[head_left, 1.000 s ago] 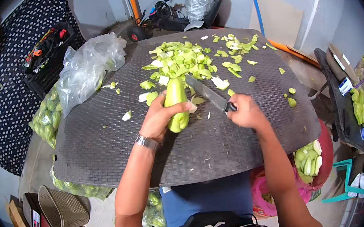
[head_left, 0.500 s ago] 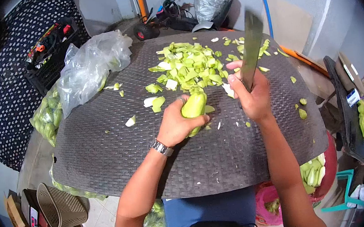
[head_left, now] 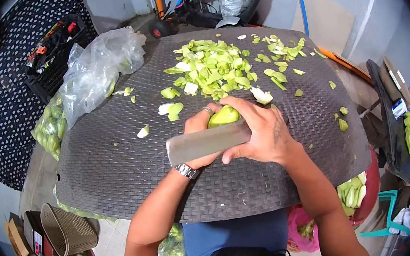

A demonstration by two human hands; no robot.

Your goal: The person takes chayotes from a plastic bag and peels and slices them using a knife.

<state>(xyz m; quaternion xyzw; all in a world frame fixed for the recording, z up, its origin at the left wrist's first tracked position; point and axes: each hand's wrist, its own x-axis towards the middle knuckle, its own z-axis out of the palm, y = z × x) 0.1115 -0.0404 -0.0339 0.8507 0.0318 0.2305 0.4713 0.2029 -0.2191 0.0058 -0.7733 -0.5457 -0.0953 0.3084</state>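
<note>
A pale green chayote (head_left: 224,115) is gripped in my left hand (head_left: 197,124), over the middle of the dark woven-pattern tabletop (head_left: 125,181). My right hand (head_left: 267,132) holds a broad-bladed knife (head_left: 209,144), its blade lying crosswise in front of the chayote and hiding part of my left hand. The right fingers also reach over to the chayote's far side; the knife handle is mostly covered by that hand. Just beyond both hands lies a heap of green peel pieces (head_left: 211,70). A white-and-green scrap (head_left: 261,95) rests to the right of it.
A clear plastic bag (head_left: 101,71) lies at the table's left edge, above bagged chayotes (head_left: 52,126). More peelings (head_left: 284,49) are scattered at the back right. Below the right edge, a red tub (head_left: 370,200) holds peeled pieces beside a pink bag (head_left: 303,227).
My right hand has come down and left, bringing the knife from upright to level against the chayote. The chayote now shows tilted between both hands.
</note>
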